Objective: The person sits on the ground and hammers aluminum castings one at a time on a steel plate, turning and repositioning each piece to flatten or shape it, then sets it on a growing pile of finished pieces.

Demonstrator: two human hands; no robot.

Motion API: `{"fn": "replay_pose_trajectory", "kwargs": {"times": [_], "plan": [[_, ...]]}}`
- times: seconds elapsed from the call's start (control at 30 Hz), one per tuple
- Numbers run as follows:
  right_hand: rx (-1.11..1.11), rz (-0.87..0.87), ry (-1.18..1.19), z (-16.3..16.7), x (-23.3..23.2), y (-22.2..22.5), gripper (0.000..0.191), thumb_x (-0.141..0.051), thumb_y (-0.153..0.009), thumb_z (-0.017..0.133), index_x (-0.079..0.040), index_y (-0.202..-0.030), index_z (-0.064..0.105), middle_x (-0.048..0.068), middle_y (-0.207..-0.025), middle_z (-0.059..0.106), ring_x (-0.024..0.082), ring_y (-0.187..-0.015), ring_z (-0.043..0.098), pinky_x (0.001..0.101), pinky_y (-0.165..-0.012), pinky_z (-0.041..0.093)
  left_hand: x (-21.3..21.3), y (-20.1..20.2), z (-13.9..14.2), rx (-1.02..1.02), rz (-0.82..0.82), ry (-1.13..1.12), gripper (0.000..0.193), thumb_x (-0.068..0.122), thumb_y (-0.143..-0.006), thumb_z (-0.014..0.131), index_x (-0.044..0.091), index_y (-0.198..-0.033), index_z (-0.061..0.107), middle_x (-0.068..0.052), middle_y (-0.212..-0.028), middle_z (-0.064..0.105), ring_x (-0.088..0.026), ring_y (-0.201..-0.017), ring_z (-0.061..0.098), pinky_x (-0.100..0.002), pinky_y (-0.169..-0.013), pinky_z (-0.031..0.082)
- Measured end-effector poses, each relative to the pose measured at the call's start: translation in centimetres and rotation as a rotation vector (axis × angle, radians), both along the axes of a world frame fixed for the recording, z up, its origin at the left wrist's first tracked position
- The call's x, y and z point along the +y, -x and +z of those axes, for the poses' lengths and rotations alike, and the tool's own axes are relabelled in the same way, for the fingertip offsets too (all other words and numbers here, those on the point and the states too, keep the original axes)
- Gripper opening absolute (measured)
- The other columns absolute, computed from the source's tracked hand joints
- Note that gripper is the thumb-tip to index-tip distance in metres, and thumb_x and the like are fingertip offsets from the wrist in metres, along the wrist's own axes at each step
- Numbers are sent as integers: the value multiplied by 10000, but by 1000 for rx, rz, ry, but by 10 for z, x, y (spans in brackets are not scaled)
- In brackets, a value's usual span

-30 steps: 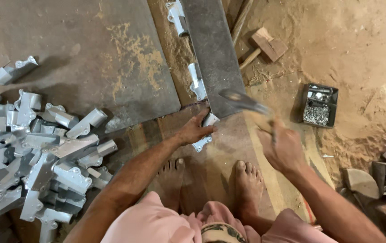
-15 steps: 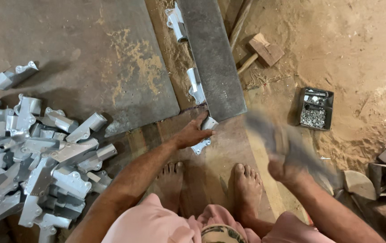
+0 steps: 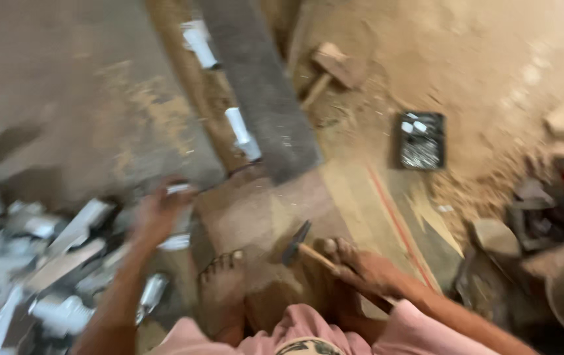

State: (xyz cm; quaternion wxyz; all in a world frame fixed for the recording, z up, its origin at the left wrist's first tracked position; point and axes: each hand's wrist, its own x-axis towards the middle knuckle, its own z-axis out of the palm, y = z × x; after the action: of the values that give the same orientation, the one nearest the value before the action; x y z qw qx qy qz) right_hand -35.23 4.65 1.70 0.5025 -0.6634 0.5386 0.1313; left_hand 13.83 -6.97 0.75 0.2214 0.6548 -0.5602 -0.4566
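Gripping a small hammer by its wooden handle, the right hand is curled tight around the shaft down low in front of the knees, dark head poking up and to the left, so the handle's long axis runs roughly from lower right to upper left. It sits right over the bare toes, above the flat wooden board the person is squatting on. The left hand is way off on the other side, stretched toward the heap of grey-white metal pieces, and it's pretty motion-blurred. Looks like something pale is at the fingertips, but honestly can't tell whether the fingers are closed on a piece or just touching one. So the pile lies to the left of the hammer, well apart from it, and the left hand is clearly the nearer one to it. A long dark metal bar runs away from the board toward the top of the view with a couple more pale pieces lying along its left edge. Off to the right there's a small black tray of little bits sitting in the sawdust, and a wooden mallet lying past the bar.
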Motion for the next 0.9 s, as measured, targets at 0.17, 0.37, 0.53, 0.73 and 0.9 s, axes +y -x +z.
{"fn": "replay_pose_trajectory", "kwargs": {"times": [0.17,0.37,0.53,0.73,0.9], "plan": [[344,-379,405,0,-88,71,248,-333,-939,603,-131,-1031,714,203,-977,718,445,-904,674,553,-769,526,21,-134,25,-970,113,-34,568,435,-1022,745,9,-1372,604,-338,-998,716,-510,-1007,687,-565,-854,554],[541,-361,600,-1,-172,142,251,-279,-954,650,-79,-1094,711,221,-1081,726,434,-1013,682,543,-879,535,59,-169,-3,-767,268,251,250,228,-1103,637,-7,-1190,644,-192,-1052,670,-304,-956,651,-426,-918,542],[660,-384,364,-13,-195,131,435,-404,-955,719,-1,-1118,731,307,-1091,719,473,-1001,700,556,-852,553,50,-160,0,-424,344,152,387,232,-1058,666,-29,-1314,538,-219,-1231,595,-293,-1142,570,-418,-1009,474],[539,-465,268,-24,-199,110,404,-368,-978,688,14,-1063,788,282,-976,759,420,-906,734,526,-783,560,6,-58,29,-99,277,135,706,313,-880,799,-23,-1416,484,-189,-1180,612,-236,-1101,548,-394,-925,474],[548,-459,245,-27,-187,106,365,-321,-1002,669,25,-1056,772,261,-946,747,382,-871,717,499,-758,550,-16,-8,89,55,184,13,556,249,-886,748,52,-1364,546,-57,-912,673,-155,-863,625,-335,-764,532]]}}
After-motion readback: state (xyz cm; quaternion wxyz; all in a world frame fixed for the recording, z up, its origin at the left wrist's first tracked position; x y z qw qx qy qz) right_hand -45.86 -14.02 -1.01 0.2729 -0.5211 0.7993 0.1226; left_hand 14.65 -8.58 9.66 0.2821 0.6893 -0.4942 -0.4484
